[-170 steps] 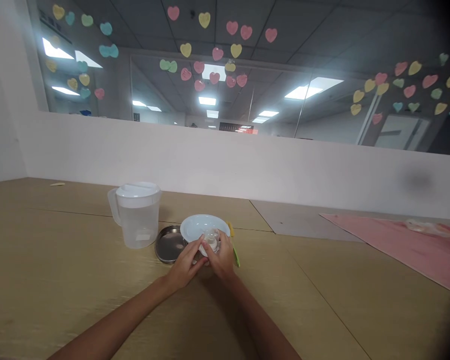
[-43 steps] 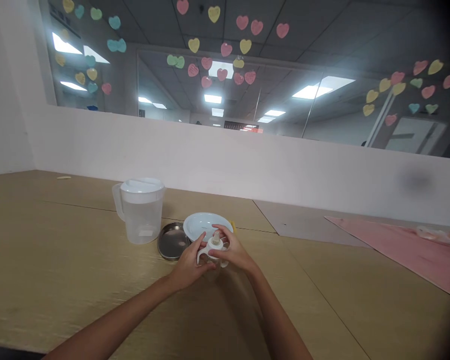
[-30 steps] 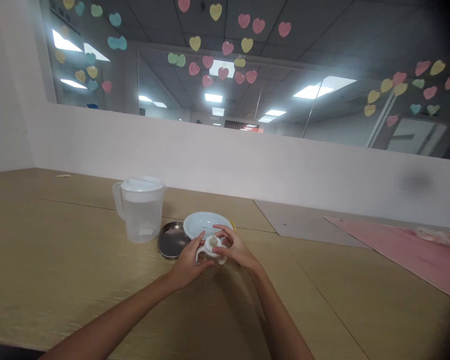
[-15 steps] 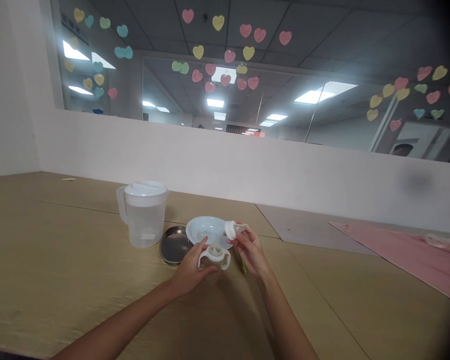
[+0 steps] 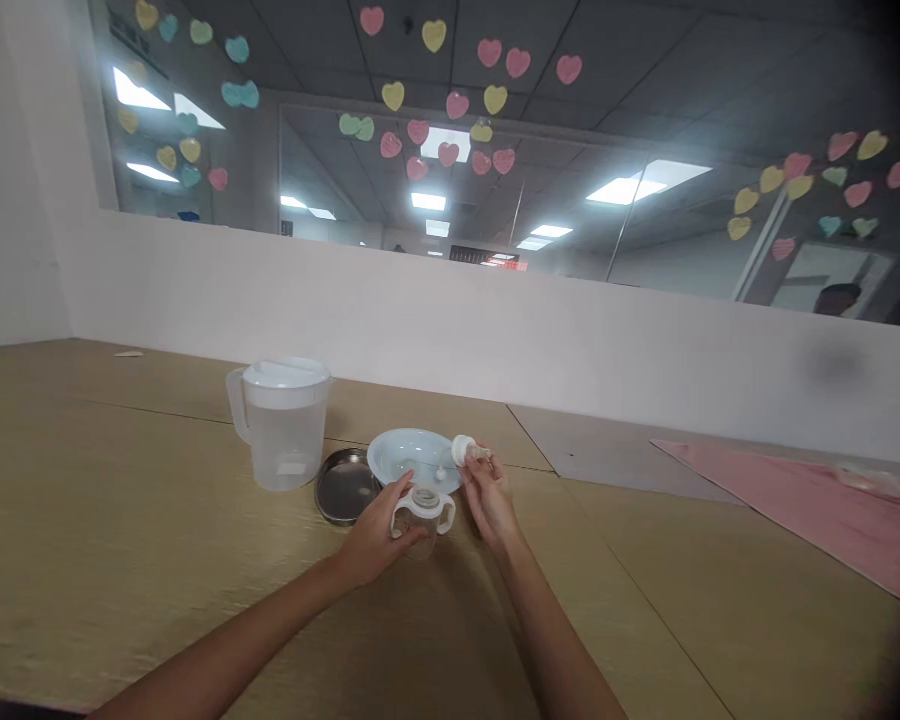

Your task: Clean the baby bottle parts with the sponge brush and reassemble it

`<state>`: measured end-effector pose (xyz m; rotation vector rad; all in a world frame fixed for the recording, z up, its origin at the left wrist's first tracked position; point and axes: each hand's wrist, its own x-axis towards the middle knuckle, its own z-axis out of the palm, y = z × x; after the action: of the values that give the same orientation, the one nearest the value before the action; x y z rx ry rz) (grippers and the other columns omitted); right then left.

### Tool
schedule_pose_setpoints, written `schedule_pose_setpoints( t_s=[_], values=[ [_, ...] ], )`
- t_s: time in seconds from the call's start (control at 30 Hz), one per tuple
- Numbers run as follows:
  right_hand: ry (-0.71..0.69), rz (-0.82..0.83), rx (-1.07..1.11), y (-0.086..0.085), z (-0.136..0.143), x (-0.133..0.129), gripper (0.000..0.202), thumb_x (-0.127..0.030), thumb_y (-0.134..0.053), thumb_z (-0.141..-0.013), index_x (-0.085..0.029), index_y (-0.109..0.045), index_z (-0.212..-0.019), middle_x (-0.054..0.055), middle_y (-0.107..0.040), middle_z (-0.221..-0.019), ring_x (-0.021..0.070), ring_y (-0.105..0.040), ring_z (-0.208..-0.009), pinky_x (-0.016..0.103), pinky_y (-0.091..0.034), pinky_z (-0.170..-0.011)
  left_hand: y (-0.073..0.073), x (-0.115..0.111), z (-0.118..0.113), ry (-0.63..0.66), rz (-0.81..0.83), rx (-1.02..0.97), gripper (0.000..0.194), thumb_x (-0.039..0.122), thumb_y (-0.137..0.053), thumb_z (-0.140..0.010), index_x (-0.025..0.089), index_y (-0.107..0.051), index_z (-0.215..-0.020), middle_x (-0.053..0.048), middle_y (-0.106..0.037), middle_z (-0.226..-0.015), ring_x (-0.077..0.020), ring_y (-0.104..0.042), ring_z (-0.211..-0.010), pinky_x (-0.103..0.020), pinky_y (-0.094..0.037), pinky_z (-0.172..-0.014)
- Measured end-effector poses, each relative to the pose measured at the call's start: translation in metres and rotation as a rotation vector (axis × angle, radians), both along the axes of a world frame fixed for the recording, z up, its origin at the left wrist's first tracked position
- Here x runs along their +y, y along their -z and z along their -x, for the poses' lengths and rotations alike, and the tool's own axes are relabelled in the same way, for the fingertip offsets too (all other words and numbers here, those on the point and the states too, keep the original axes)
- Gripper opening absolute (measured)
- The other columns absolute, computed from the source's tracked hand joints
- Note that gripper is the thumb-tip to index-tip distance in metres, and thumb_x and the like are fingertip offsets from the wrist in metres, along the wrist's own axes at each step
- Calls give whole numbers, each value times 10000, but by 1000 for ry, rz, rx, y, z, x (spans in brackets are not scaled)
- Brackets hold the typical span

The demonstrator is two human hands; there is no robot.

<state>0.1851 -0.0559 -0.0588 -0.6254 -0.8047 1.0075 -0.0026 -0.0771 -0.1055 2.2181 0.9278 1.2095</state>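
Note:
My left hand (image 5: 379, 538) is wrapped round the left side of a clear bottle (image 5: 422, 535) with a white collar and two white handles; its top is open. In my right hand (image 5: 492, 500) is a white bottle cap with a clear nipple (image 5: 465, 451), held by the fingers over the right rim of a pale blue bowl (image 5: 390, 452). A small white piece (image 5: 440, 473) shows at the bowl's right side, below the cap. The bowl stands just behind the bottle.
A round metal tin (image 5: 345, 487) lies left of the bowl. Behind it stands a lidded translucent pitcher (image 5: 286, 440). A pink cloth (image 5: 810, 510) covers the right side of the wooden table (image 5: 157, 520). A wall with a window rises behind.
The cap in my right hand has turned, its white ring now facing more toward the bowl and me. A small white piece now shows below it. The view has shifted slightly.

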Motion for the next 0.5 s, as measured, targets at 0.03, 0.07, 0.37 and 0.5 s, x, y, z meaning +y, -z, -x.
schedule_pose_setpoints(
  t_s=[0.03, 0.07, 0.37, 0.5],
  values=[
    [19, 14, -12, 3, 1, 1, 446, -257, -808, -536, -237, -592, -925, -24, -649, -955, 132, -609, -928, 254, -494, -862, 0, 0, 0, -1, 3, 8, 753, 502, -562, -799, 212, -240, -1415, -140, -475, -1323, -265, -465, -1203, -431, -365, -1013],
    [37, 23, -28, 6, 2, 2, 450, -255, -805, -534, -235, -586, -928, -23, -646, -944, 130, -610, -908, 250, -498, -837, -1, 0, 0, -1, 5, 13, 754, 504, -561, -799, 214, -237, -1415, -139, -470, -1329, -264, -462, -1208, -430, -362, -1017],
    [201, -60, -483, 20, 5, 15, 404, -211, -732, -505, -212, -509, -842, -10, -595, -849, 143, -580, -804, 259, -474, -716, 1, 2, 1, 14, -24, 25, 733, 510, -542, -811, 205, -247, -1408, -123, -397, -1402, -252, -407, -1266, -414, -332, -1057],
    [319, -66, -837, 18, 2, 13, 356, -312, -681, -590, -200, -507, -880, 18, -604, -874, 171, -574, -822, 313, -451, -789, 3, 3, 2, 31, -31, 14, 723, 503, -536, -818, 205, -247, -1411, -125, -368, -1422, -255, -416, -1258, -411, -345, -1050]
  ],
)
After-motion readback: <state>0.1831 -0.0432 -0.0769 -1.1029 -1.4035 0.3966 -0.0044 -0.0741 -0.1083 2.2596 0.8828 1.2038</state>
